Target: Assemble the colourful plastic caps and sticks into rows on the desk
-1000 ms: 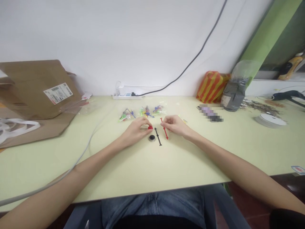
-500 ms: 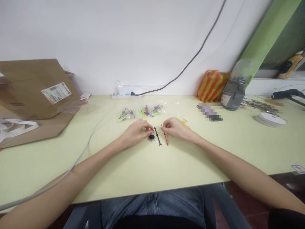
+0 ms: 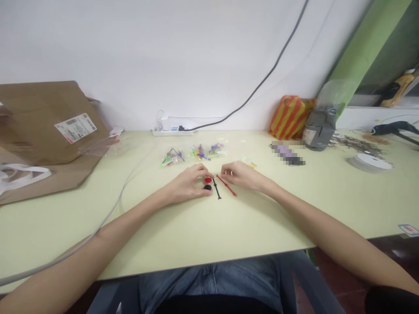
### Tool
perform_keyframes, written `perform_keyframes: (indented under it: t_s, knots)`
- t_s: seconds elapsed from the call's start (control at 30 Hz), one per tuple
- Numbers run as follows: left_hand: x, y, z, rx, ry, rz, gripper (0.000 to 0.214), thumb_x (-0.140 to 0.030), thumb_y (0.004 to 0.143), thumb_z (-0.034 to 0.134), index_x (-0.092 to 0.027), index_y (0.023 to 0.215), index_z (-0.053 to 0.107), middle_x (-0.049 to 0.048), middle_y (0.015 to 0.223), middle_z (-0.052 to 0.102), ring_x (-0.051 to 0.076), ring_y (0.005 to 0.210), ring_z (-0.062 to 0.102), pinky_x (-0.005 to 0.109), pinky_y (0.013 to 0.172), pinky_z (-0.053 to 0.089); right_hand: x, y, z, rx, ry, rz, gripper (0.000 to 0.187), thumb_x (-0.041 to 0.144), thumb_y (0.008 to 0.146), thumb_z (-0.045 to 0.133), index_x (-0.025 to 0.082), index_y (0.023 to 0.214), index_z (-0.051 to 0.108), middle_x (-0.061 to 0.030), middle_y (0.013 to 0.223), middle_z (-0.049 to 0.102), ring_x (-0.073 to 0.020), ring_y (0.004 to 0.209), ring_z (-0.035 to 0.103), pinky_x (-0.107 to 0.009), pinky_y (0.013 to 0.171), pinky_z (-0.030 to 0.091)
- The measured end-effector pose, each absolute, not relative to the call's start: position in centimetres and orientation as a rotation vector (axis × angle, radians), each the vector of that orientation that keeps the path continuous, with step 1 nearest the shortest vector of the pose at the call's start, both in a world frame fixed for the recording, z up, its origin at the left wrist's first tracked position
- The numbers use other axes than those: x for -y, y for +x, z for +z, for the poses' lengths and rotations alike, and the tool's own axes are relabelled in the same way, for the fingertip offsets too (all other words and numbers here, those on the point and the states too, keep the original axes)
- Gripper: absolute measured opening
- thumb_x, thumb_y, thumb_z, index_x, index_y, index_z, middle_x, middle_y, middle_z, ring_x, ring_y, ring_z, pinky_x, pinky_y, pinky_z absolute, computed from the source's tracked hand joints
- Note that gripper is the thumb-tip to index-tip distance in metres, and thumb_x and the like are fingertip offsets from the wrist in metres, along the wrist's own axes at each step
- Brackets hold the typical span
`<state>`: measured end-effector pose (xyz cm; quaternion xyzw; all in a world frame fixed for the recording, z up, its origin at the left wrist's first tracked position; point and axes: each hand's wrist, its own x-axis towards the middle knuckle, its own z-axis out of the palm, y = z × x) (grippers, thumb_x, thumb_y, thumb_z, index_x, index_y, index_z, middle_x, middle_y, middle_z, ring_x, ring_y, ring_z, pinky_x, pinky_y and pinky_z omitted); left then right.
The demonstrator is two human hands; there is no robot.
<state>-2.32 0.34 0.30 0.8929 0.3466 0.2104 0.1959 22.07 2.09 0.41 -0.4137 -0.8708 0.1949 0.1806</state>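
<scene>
The left hand (image 3: 188, 184) is reaching in over the counter (image 3: 203, 235), its thumb and fingers spreading around a red disc (image 3: 207, 180) and a black disc (image 3: 207, 187). The thumb is resting against the near side of the black disc, while the fingertips are hanging by the far side of the red one; whether they are gripping either disc, I cannot tell. The red disc is sitting just beyond the black one.

The right hand (image 3: 241, 175) is closing finger and thumb on the far end of a red arrow (image 3: 226, 185), which is slanting out from under the fingertips, its other end pointing toward the near right. A black arrow (image 3: 216, 188) is lying between the two hands, just right of the discs and left of the red arrow.

Beyond the left hand, packets (image 3: 200, 152) of small coloured pieces are lying in a row, and a power strip (image 3: 173, 132) is standing farther back against the wall. Some yellow bits (image 3: 252, 165) are lying just beyond the right hand. Well to the right of that hand, a phone (image 3: 288, 153), a striped bag (image 3: 288, 117), a grey bag (image 3: 317, 131) and a spool (image 3: 370, 163) are resting. Well left of the left hand, a carton (image 3: 39, 126) is leaning, and a pale cord (image 3: 121, 196) is crossing the left forearm.
</scene>
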Motion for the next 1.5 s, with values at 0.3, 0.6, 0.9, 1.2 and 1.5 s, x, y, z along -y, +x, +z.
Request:
perform_keyframes:
  t_s: [0.3, 0.6, 0.9, 1.2, 1.5]
  knots:
    - [-1.0, -2.5, -0.4, -0.940, 2.548, 0.623, 0.036, -0.047, 0.084, 0.069, -0.024, 0.113, 0.069, 0.0059, 0.109, 0.060, 0.022, 0.101, 0.059, 0.036, 0.091, 0.048, -2.8, 23.6, 1.7, 2.556, -1.050, 0.804, 0.017, 0.010, 0.084, 0.056, 0.017, 0.094, 0.068, -0.0042, 0.087, 0.069, -0.0156, 0.077, 0.060, -0.025, 0.068, 0.043]
    - [-1.0, -2.3, -0.6, -1.025, 2.549, 0.658, 0.034, -0.044, 0.086, 0.068, -0.024, 0.113, 0.068, 0.0058, 0.108, 0.061, 0.023, 0.102, 0.058, 0.037, 0.092, 0.047, -2.7, 23.4, 1.8, 2.628, -0.891, 0.851, 0.026, 0.003, 0.083, 0.053, 0.019, 0.095, 0.070, -0.0043, 0.093, 0.069, -0.0157, 0.081, 0.061, -0.026, 0.072, 0.046]
    - [-0.9, -2.3, -0.7, -1.024, 2.566, 0.680, 0.031, -0.044, 0.086, 0.068, -0.023, 0.109, 0.069, 0.0064, 0.105, 0.061, 0.023, 0.101, 0.058, 0.038, 0.090, 0.048, -2.3, 22.9, 1.5, 2.702, -0.908, 0.696, 0.018, 0.009, 0.091, 0.054, 0.018, 0.092, 0.070, -0.0053, 0.094, 0.067, -0.0165, 0.084, 0.061, -0.027, 0.075, 0.043]
    - [-0.8, -2.0, -0.8, -1.043, 2.508, 0.665, 0.033, -0.044, 0.085, 0.070, -0.025, 0.113, 0.067, 0.0058, 0.105, 0.061, 0.023, 0.100, 0.059, 0.037, 0.089, 0.048, -1.5, 21.4, 0.0, 2.624, -0.942, 0.318, 0.017, 0.020, 0.098, 0.052, 0.019, 0.099, 0.069, -0.0062, 0.099, 0.064, -0.0162, 0.084, 0.060, -0.026, 0.073, 0.039]
    - [-0.9, -2.2, -0.6, -1.001, 2.395, 0.673, 0.036, -0.048, 0.082, 0.073, -0.024, 0.107, 0.067, 0.0036, 0.102, 0.064, 0.020, 0.091, 0.061, 0.033, 0.082, 0.049, -1.4, 21.2, -0.4, 2.636, -0.895, 0.358, 0.013, 0.019, 0.096, 0.054, 0.018, 0.098, 0.067, -0.0050, 0.095, 0.062, -0.0141, 0.078, 0.057, -0.025, 0.068, 0.036]
